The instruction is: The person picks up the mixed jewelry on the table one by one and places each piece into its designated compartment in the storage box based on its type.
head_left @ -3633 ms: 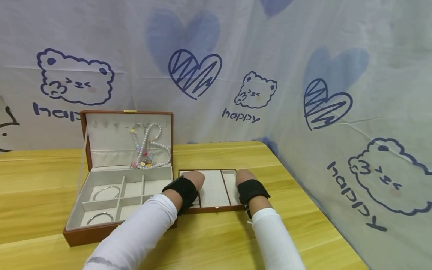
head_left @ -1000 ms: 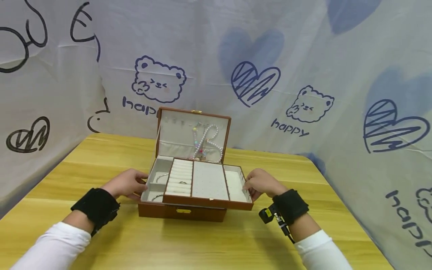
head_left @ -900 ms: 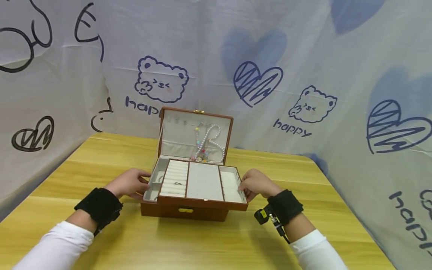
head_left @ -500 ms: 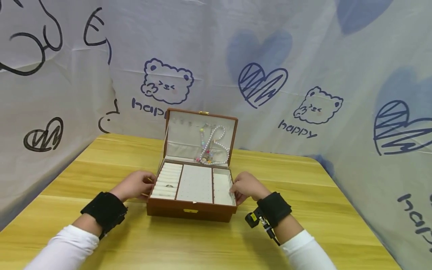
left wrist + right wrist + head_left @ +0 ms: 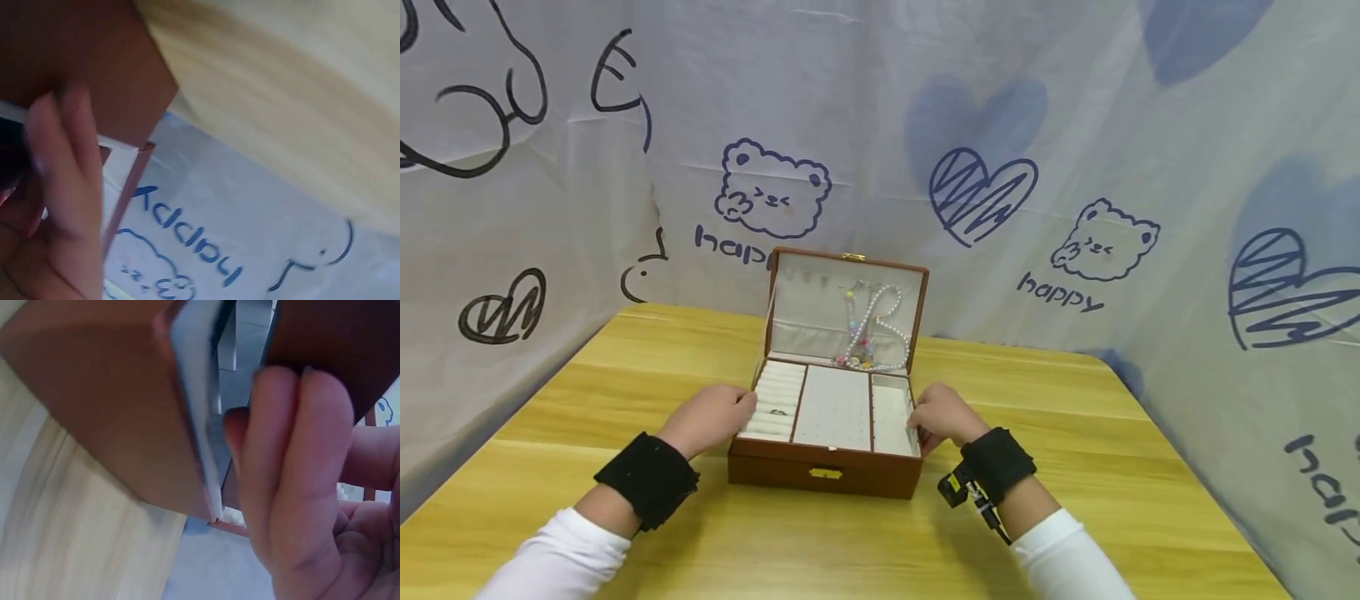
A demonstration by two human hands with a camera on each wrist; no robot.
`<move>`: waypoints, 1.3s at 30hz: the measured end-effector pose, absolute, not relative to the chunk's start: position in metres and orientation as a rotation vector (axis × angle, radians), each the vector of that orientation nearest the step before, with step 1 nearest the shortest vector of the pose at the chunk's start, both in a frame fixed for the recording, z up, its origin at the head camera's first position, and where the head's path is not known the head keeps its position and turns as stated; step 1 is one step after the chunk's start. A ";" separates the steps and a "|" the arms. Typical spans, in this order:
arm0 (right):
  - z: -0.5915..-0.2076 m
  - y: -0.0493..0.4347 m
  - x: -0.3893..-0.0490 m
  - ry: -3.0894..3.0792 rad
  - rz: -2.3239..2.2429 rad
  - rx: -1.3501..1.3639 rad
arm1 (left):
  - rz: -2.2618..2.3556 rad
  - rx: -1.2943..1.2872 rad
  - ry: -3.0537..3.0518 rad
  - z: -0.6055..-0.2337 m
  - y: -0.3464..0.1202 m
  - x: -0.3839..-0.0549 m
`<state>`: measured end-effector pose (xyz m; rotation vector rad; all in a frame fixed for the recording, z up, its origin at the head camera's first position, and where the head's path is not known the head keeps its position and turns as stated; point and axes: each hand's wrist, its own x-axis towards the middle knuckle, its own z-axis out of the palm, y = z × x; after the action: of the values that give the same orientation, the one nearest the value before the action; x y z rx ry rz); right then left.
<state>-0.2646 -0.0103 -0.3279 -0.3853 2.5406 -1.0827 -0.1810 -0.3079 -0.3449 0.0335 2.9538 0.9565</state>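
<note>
A brown jewelry box (image 5: 775,472) stands with its lid up in the head view. Its insert tray (image 5: 833,408) lies in the top, with ring rolls on the left, a white panel and a side compartment. One ring (image 5: 778,412) sits in the rolls. My right hand (image 5: 946,414) pinches the tray's right wall; the right wrist view shows its fingers (image 5: 300,437) under the tray, which is raised above the box wall (image 5: 106,394) there. My left hand (image 5: 715,417) is at the left edge, its blurred, fairly straight fingers (image 5: 69,162) against the box side.
A pearl necklace (image 5: 891,327) and a colorful beaded strand (image 5: 852,310) hang inside the upright lid (image 5: 808,312). The wooden table (image 5: 1000,400) extends around the box, backed by a printed cloth (image 5: 880,100).
The tray has been brought from the table over the box and moved left, settling into line with it; it now covers the bracelets. My left hand has shifted up to the box's left rim.
</note>
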 end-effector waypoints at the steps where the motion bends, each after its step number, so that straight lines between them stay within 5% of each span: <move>1: -0.329 -0.011 -0.265 2.544 -1.081 -0.387 | 0.895 0.047 2.985 -0.344 -0.307 -0.181; 39: -0.362 -0.024 -0.260 3.147 -0.628 -0.476 | 0.451 0.125 3.355 -0.351 -0.284 -0.191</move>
<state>-0.2603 -0.0240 -0.3617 -0.4760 3.1466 -0.6281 -0.1914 -0.2840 -0.3509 0.1253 3.3550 0.4512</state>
